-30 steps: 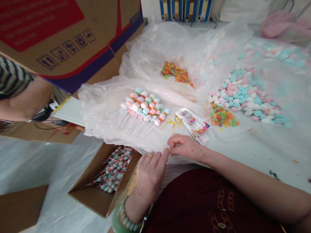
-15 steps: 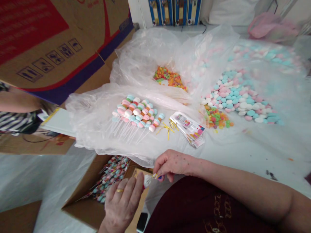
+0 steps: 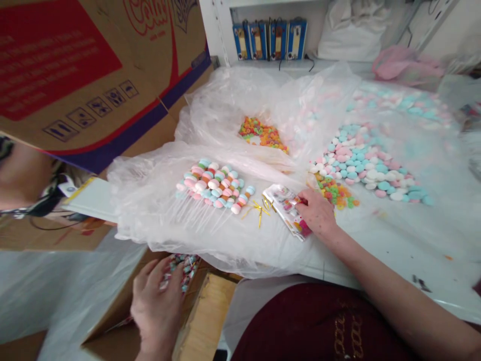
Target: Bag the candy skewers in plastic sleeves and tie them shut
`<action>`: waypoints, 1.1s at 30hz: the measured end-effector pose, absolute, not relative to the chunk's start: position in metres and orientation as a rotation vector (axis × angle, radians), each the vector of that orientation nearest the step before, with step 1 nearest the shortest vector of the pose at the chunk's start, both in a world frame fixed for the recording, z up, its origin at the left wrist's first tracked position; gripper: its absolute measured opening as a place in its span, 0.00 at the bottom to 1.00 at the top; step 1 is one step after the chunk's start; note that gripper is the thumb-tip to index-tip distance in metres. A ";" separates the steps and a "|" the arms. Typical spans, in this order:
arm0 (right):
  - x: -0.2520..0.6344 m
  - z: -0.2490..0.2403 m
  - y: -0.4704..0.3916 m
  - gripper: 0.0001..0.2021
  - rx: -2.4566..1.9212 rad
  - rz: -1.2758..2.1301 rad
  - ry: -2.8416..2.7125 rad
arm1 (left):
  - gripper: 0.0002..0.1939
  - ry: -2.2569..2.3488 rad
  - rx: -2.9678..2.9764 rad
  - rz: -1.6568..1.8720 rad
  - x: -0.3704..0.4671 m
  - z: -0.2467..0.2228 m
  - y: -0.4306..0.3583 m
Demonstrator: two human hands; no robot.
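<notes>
My left hand [image 3: 158,301] hovers over the open carton [image 3: 112,313] at the lower left, its fingers apart. Inside that carton lie wrapped candy skewers [image 3: 190,265], partly covered by the hand. On the table, my right hand [image 3: 317,213] pinches a printed plastic bag [image 3: 295,200] at the top of a small stack. Left of the stack are gold twist ties [image 3: 260,208]. Beyond them, unwrapped marshmallow skewers [image 3: 216,185] with white sticks lie in rows on plastic sheeting.
Ring gummies [image 3: 338,193] and loose pastel marshmallows [image 3: 361,155] are piled at the right, with more ring gummies [image 3: 259,133] farther back. A large printed carton [image 3: 150,65] stands at the left; another person's arm [image 3: 26,170] shows below it. A wooden board [image 3: 208,311] lies near me.
My left hand has moved left and down over the carton, away from the wrapped piece both hands were at. My right hand has reached forward to the stack of printed bags.
</notes>
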State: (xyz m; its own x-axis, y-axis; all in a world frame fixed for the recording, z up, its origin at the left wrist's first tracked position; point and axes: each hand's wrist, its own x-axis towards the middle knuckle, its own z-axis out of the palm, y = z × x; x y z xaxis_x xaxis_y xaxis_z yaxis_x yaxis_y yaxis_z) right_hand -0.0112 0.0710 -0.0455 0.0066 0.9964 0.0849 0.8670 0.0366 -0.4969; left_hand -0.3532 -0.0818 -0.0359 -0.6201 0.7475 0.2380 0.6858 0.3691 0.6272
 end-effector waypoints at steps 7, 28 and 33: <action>-0.008 -0.023 0.052 0.05 -1.511 0.700 -1.630 | 0.11 1.519 1.200 1.081 -0.225 0.002 -0.031; -0.049 -0.015 0.024 0.12 -1.568 1.422 -1.489 | 0.17 1.020 0.289 1.161 -0.198 -0.026 -0.011; -0.012 -0.027 0.042 0.13 -1.930 0.682 -1.858 | 0.10 1.091 0.186 1.164 -0.213 -0.020 -0.012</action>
State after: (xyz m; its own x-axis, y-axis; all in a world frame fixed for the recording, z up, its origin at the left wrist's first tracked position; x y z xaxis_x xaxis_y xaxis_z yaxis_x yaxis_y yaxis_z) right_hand -0.0122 0.0420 -0.0268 0.0109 0.9963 -0.0848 0.8144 -0.0580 -0.5773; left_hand -0.2133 -0.0117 -0.0204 -0.0214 0.8057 -0.5920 -0.6424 0.4426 0.6257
